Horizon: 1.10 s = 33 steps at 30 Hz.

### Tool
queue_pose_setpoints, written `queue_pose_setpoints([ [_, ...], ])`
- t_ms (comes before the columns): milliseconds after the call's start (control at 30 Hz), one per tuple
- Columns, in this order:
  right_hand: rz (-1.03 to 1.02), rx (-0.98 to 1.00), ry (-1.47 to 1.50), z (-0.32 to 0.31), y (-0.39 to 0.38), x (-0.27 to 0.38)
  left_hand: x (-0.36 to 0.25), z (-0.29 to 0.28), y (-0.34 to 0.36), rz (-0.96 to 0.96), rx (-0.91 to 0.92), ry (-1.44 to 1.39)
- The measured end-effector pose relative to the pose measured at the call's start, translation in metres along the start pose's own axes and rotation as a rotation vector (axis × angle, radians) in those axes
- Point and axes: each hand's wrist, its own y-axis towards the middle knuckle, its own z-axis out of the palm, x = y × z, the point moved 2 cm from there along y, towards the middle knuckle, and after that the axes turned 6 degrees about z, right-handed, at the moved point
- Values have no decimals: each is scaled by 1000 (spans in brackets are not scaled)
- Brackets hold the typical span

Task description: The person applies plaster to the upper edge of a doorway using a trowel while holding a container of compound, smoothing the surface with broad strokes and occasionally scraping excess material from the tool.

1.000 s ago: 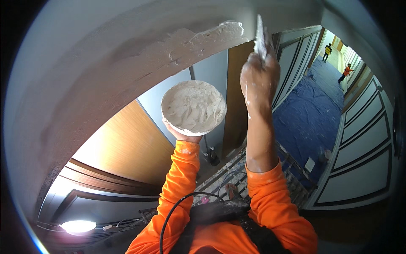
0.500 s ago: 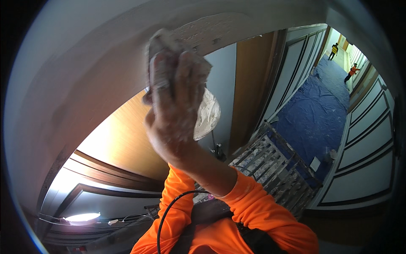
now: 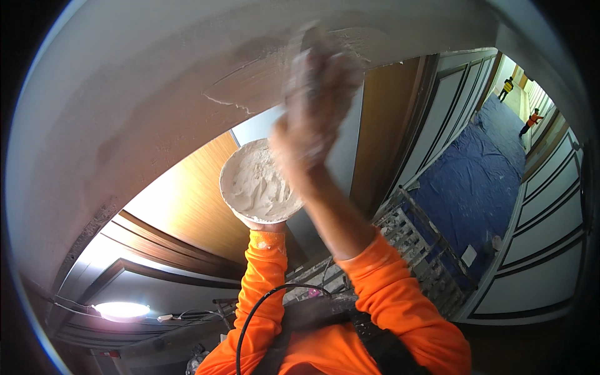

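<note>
My right hand (image 3: 315,112), smeared by motion and coated in plaster, presses a flat plaster spreader (image 3: 307,40) to the pale overhead surface (image 3: 144,100). The blur hides most of the tool; its fingers lie along the blade in the earlier frame. Around it is a patch of fresh plaster (image 3: 247,72) with a ragged raised line at its lower edge. Below, my left hand (image 3: 265,226) supports a round bowl (image 3: 223,190) from underneath, its fingers mostly hidden. Creamy, ridged plaster (image 3: 259,184) fills the bowl.
Down at the right stands a plaster-spattered slatted platform (image 3: 400,228). Blue sheeting (image 3: 462,187) covers the corridor floor, where two people (image 3: 531,120) stand far off. A lit lamp (image 3: 122,310) is at lower left. A black cable (image 3: 250,312) loops before my chest.
My right hand has swept right with the spreader, uncovering the plaster patch and more of the bowl. The bowl has come down and left. The whole view has shifted slightly.
</note>
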Motion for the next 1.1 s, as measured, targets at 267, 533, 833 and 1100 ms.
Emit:
queue_pose_setpoints([
  [267, 171, 589, 454, -76, -35, 34, -1, -40, 0, -62, 29, -18],
  [533, 438, 232, 10, -45, 62, -69, -7, -35, 1, -66, -113, -51],
  [833, 40, 107, 132, -41, 15, 33, -21, 13, -17, 111, -3, -5],
  [1100, 73, 205, 201, -15, -52, 100, -64, -8, -34, 193, -7, -24],
])
